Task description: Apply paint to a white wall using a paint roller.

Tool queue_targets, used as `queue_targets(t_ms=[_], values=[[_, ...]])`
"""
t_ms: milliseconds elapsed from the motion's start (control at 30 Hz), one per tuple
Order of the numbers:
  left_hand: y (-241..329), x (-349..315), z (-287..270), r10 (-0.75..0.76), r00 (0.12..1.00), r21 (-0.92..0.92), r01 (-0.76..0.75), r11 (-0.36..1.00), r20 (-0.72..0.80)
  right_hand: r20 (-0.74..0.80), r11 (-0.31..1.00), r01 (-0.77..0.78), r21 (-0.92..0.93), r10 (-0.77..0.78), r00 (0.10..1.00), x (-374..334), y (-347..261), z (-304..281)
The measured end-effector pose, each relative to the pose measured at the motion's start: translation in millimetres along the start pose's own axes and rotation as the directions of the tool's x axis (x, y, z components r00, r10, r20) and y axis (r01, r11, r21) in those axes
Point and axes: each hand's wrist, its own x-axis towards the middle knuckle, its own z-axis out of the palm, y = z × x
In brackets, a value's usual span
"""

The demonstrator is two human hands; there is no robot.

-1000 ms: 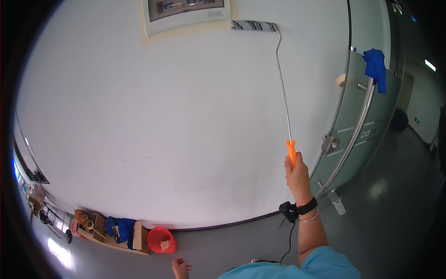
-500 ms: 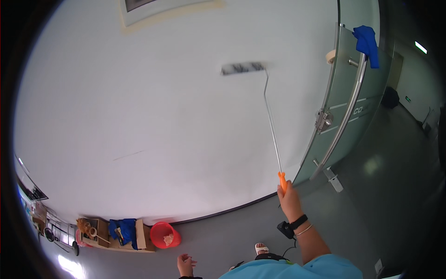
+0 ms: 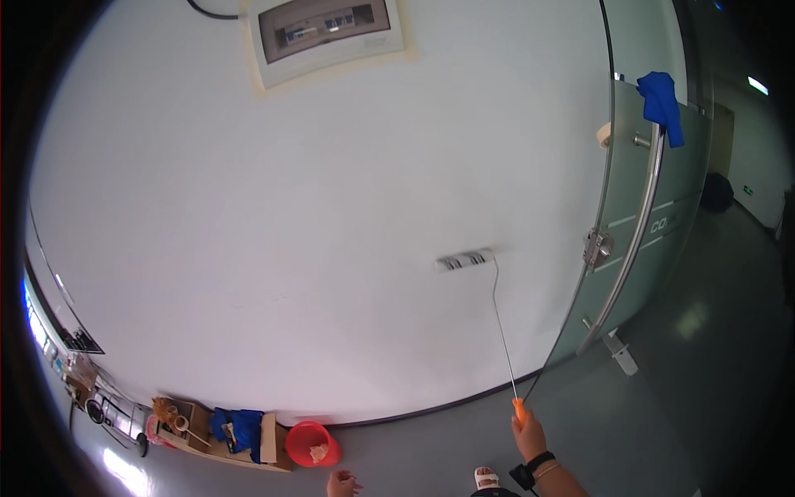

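My right hand [image 3: 529,436] is closed around the orange handle of a paint roller [image 3: 464,261]. A long, thin metal rod runs up from the handle to the striped white and dark roller sleeve, which lies against the white wall [image 3: 331,190]. Low in the picture, my left hand [image 3: 342,484] hangs with its fingers loosely curled and apart, and nothing shows in it. A red bucket [image 3: 300,446] with a crumpled pale thing inside stands on the floor nearest to that hand.
A glass door [image 3: 633,224] with a curved metal handle stands at the right, a blue cloth [image 3: 660,103] draped on it. Tape edges the electrical panel [image 3: 327,37] high on the wall. An open cardboard box [image 3: 269,439] holding blue cloth sits left of the bucket.
The roller has come down the wall, and my right hand has dropped with it. My view has tilted up, so more of the electrical panel shows.
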Motion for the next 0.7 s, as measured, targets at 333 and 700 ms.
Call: queue_targets(t_ms=[333, 700], values=[[13, 4, 5, -0.02, 1.0, 0.035, 0.02, 0.999, 0.004, -0.017, 0.997, -0.06, -0.038, 0.06, 0.998, 22, -14, -15], [1, 52, 27, 0.124, 0.991, 0.105, -0.128, 0.986, 0.044, -0.145, 0.988, 0.146, 0.039, -0.139, 0.98, 98, -88, -76]])
